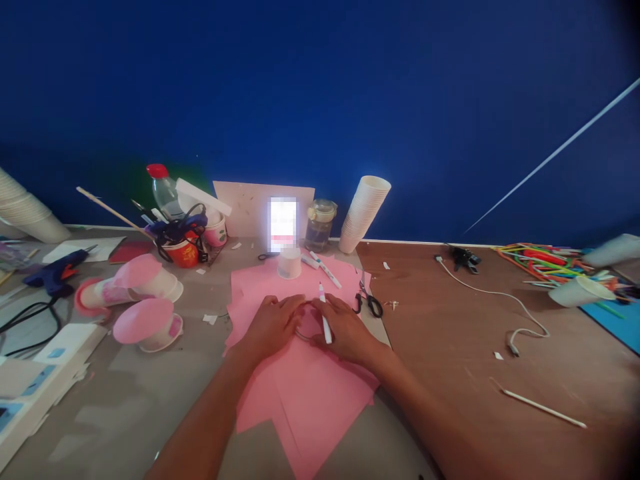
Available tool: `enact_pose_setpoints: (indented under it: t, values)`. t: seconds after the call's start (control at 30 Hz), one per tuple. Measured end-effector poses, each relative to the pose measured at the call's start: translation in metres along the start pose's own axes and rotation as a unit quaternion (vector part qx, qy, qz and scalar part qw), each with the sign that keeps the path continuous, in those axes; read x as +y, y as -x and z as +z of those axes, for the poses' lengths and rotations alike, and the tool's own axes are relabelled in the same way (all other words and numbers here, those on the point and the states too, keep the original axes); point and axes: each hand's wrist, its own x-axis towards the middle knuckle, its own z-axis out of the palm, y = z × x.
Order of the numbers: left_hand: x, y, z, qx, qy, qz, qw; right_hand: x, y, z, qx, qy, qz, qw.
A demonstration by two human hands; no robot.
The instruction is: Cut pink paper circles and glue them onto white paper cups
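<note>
Across the desk (450, 320) lay a sheet of pink paper (305, 413). Both forearms reached over it. The left hand (273, 327) pressed down, fingers spread and touching a round rim (309, 323), mostly hidden beneath both hands, its material hard to make out. Just beside it, the right hand (347, 330) pinched a white marker (326, 320), tilted, between its fingers.

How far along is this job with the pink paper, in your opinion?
Done, it seems: two paper cups already carry pink paper pieces. In hand: the right hand holds a white marker over the pink paper, and the left hand rests beside a round object. Probably left: the scissors lie unused; the stacked white paper cups stand untouched.
</note>
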Motion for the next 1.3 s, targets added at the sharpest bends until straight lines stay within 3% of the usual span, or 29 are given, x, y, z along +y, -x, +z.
enact_pose_setpoints:
  t: [0.23, 0.47, 1.3]
  values:
    - [-0.018, -0.002, -0.003, 0.046, 0.039, -0.035, 0.998, -0.001, 0.000, -0.002, -0.007, 0.002, -0.004, 1.000]
    - [-0.004, 0.000, -0.014, -0.022, 0.044, -0.031, 0.998, 0.002, 0.000, 0.002, 0.004, -0.003, -0.007, 1.000]
    - [-0.001, 0.001, -0.017, -0.092, 0.036, -0.034, 0.994, 0.006, 0.000, 0.005, 0.007, -0.007, -0.016, 1.000]
